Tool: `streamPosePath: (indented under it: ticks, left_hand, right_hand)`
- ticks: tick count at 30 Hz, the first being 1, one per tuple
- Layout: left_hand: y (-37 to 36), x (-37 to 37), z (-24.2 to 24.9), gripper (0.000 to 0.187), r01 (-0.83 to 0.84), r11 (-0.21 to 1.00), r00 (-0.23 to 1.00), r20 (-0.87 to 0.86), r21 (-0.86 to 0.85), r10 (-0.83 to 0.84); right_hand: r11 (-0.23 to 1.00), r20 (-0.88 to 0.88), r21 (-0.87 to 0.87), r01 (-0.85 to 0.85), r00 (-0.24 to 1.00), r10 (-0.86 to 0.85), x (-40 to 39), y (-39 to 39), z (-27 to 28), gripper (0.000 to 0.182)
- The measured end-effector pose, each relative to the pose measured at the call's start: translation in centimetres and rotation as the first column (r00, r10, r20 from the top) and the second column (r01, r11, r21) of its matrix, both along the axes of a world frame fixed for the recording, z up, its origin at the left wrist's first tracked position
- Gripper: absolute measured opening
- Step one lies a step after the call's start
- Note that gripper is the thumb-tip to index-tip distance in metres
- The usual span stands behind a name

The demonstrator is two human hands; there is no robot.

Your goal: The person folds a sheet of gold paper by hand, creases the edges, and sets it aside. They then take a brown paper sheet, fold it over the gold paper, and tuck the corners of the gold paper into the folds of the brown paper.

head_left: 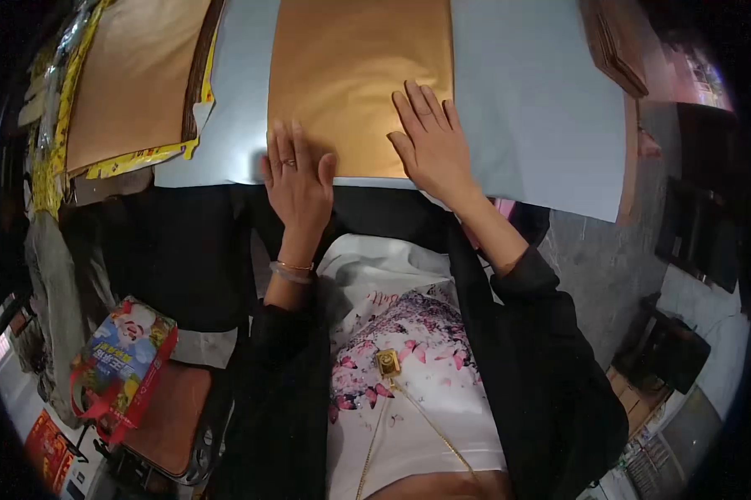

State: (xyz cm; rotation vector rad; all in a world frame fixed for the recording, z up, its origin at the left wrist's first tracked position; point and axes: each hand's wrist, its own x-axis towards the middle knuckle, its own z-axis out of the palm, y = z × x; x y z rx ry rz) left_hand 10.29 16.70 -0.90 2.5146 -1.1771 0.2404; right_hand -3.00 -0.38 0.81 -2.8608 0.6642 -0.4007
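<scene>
A gold-coloured sheet (359, 58) lies flat on a larger pale blue-grey sheet (533, 100) that covers the table. My left hand (299, 171) is at the gold sheet's near left corner, fingers stretched forward and thumb apart; its fingertips are slightly blurred. Along the sheet's right edge rests my right hand (434, 137), palm down with fingers spread. Neither hand grips anything. The gold sheet has soft creases near its middle.
To the left is a stack of brown sheets (138, 75) on yellow wrapping. Brown folded pieces (617, 50) lie at the far right. A colourful gift box (129, 358) sits on a brown seat (175, 417) at lower left. A dark stool (663, 346) stands right.
</scene>
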Motion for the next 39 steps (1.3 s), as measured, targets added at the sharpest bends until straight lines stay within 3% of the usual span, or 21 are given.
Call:
streamPosePath:
  ticks: [11,13,14,16,18,20,21,23,27,29,30,32,36,38,39]
  left_hand:
    - [0.0,-0.1,-0.4,0.061,0.01,0.999,0.998,0.063,-0.03,-0.008]
    - [0.0,-0.1,-0.5,0.063,-0.015,1.0,0.998,0.055,0.004,0.015]
    - [0.0,0.0,-0.4,0.063,-0.026,0.999,0.999,0.04,0.02,0.025]
    - [0.1,-0.2,-0.1,0.065,-0.029,0.998,0.999,0.04,0.05,0.027]
    - [-0.1,-0.4,0.5,0.065,-0.03,0.997,1.0,0.002,0.068,0.03]
    - [-0.3,-0.3,0.3,0.065,-0.026,0.999,1.0,-0.001,0.045,0.026]
    - [-0.4,-0.4,0.3,0.065,-0.023,0.999,1.0,-0.002,0.025,0.023]
    - [-0.4,-0.6,0.1,0.064,-0.018,1.0,1.0,0.002,-0.005,0.018]
    - [-0.5,-0.7,0.3,0.064,-0.012,1.0,1.0,-0.018,-0.021,0.012]
    - [-0.5,-0.8,0.3,0.064,-0.001,0.999,1.0,0.001,-0.037,0.001]
    - [-0.5,-0.7,0.4,0.064,-0.003,0.999,1.0,-0.001,-0.039,0.003]
    - [-0.6,-0.7,0.3,0.063,-0.018,1.0,1.0,-0.008,0.004,0.018]
    - [-0.6,-0.6,0.4,0.062,0.013,1.0,0.999,-0.037,-0.003,-0.013]
    - [-1.1,-0.6,-0.1,0.065,0.025,1.0,0.999,-0.039,-0.005,-0.025]
    - [-1.3,-0.8,0.6,0.065,0.035,0.999,0.999,-0.04,-0.03,-0.037]
  right_hand:
    - [0.997,0.043,0.077,0.003,0.999,-0.007,-0.3,0.0,-0.5,0.058]
    - [0.922,0.254,0.386,0.012,0.96,-0.119,-0.6,-0.9,1.0,0.057]
    - [0.904,0.361,0.423,0.068,0.902,-0.237,-0.4,-1.7,1.2,0.054]
    - [0.781,0.26,0.559,0.28,0.835,-0.485,-0.5,-4.2,0.9,0.052]
    - [0.807,0.333,0.522,0.277,0.804,-0.492,-0.5,-6.7,0.9,0.055]
    - [0.395,0.038,0.885,0.247,0.807,-0.59,-0.3,-7.5,2.5,0.056]
    - [0.405,0.053,0.883,0.239,0.804,-0.592,-0.2,-8.0,2.5,0.056]
    - [0.306,0.001,0.931,0.2,0.836,-0.549,0.2,-9.1,1.6,0.053]
    - [0.325,-0.1,0.911,0.255,0.899,-0.425,0.9,-9.9,0.9,0.05]
    - [0.41,0.192,0.91,0.061,0.814,-0.548,1.7,-9.0,0.0,0.044]
    - [0.412,0.192,0.909,0.062,0.816,-0.546,2.0,-8.2,0.5,0.044]
    - [0.326,0.248,0.943,-0.062,0.785,-0.568,2.3,-6.7,2.2,0.027]
    - [0.199,0.056,0.979,0.055,0.856,-0.514,2.1,-6.9,4.5,0.022]
    - [0.351,0.129,0.934,0.067,0.852,-0.507,2.3,-5.7,8.8,0.023]
    - [0.478,0.201,0.877,0.051,0.864,-0.462,1.9,-7.2,7.8,0.027]
